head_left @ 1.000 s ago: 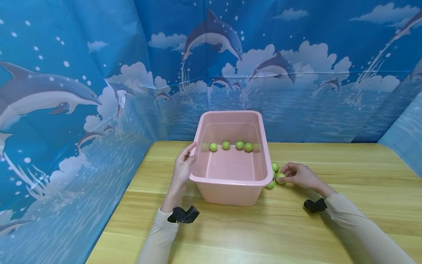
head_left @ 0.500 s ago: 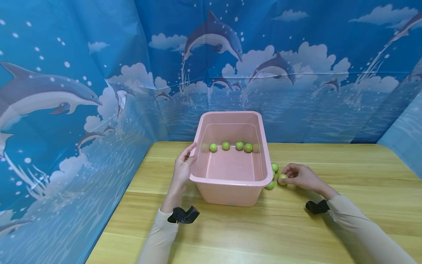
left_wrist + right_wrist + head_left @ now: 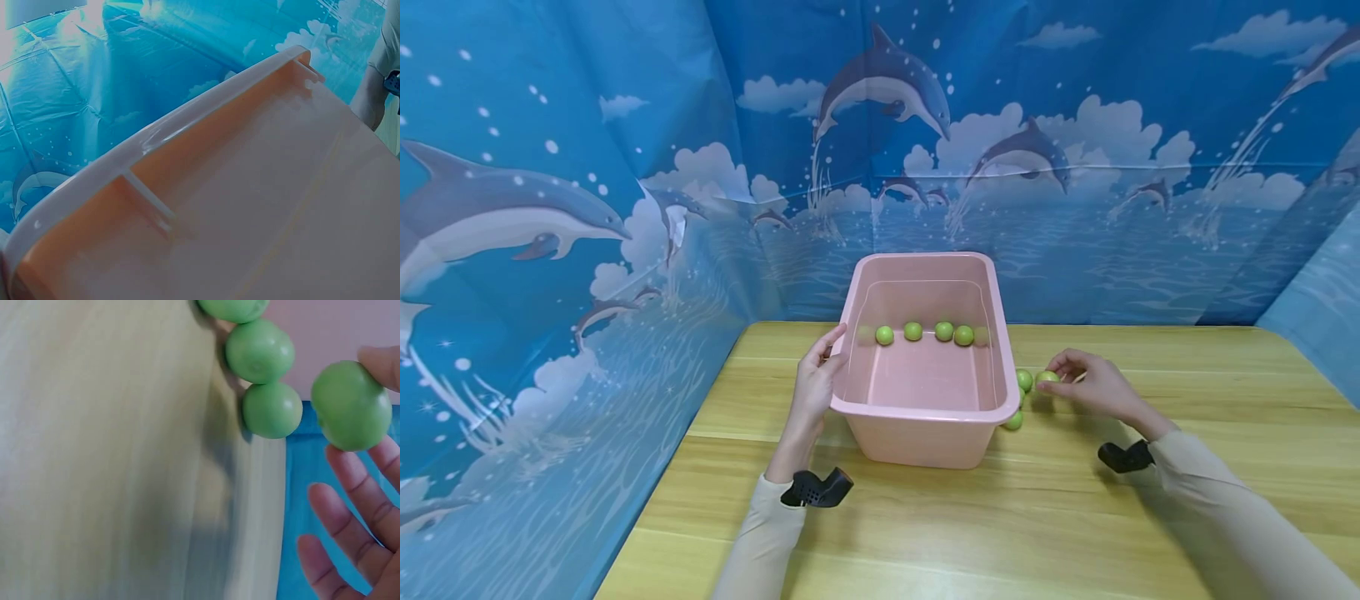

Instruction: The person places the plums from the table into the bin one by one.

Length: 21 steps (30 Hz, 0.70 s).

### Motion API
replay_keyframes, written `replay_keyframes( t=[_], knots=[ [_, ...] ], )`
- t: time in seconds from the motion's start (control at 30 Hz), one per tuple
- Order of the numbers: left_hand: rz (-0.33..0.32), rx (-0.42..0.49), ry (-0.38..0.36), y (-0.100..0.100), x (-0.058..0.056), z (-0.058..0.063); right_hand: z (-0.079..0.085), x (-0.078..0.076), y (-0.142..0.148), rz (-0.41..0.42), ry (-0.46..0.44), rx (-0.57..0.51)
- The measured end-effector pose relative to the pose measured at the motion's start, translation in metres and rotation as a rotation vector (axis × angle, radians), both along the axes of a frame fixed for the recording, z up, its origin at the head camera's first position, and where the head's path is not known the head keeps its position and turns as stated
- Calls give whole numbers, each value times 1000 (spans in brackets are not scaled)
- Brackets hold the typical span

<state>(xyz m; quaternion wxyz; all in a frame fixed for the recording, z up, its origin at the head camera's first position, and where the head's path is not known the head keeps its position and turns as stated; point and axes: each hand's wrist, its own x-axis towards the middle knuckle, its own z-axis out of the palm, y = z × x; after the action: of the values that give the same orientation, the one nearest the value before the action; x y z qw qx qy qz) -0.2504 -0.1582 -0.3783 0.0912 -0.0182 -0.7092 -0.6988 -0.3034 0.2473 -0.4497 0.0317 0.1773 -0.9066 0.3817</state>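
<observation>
A pink plastic bin (image 3: 925, 414) stands on the table, with several round green fruits (image 3: 913, 332) along the far end of its floor. My left hand (image 3: 815, 379) holds its left rim; the left wrist view shows the bin's outer wall (image 3: 250, 175) under the rim, with most of the hand out of frame. Between thumb and fingertips, my right hand (image 3: 1093, 385) pinches one green fruit (image 3: 351, 406), just right of the bin and above the table. Its other fingers are spread. Several more green fruits (image 3: 273, 410) lie in a row against the bin's right side, partly hidden in the head view.
The wooden table (image 3: 1187, 367) extends to the right and in front of the bin. A blue dolphin-print curtain (image 3: 1075, 242) hangs behind it and along the left side. Each wrist wears a black camera (image 3: 1126, 457).
My right hand has drawn the green fruit away from the row, then lifted it up and slightly back. The left hand and the bin have stayed in place.
</observation>
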Motion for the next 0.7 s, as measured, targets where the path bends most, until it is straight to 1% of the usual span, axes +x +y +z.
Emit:
replay_keyframes(
  t=[0.13, 0.27, 0.37, 0.53, 0.7],
  knots=[
    [1, -2, -5, 0, 0, 0, 4, -3, -2, -28, 46, -19],
    [2, -1, -8, 0, 0, 0, 9, -5, -5, -55, 74, -44],
    [2, 3, -13, 0, 0, 0, 15, -7, -7, -69, 86, -58],
    [-5, -2, -21, 0, 0, 1, 28, -10, -11, -70, 114, -73],
    [-8, -6, -25, 0, 0, 1, 41, -15, -16, -84, 141, -112]
  ],
)
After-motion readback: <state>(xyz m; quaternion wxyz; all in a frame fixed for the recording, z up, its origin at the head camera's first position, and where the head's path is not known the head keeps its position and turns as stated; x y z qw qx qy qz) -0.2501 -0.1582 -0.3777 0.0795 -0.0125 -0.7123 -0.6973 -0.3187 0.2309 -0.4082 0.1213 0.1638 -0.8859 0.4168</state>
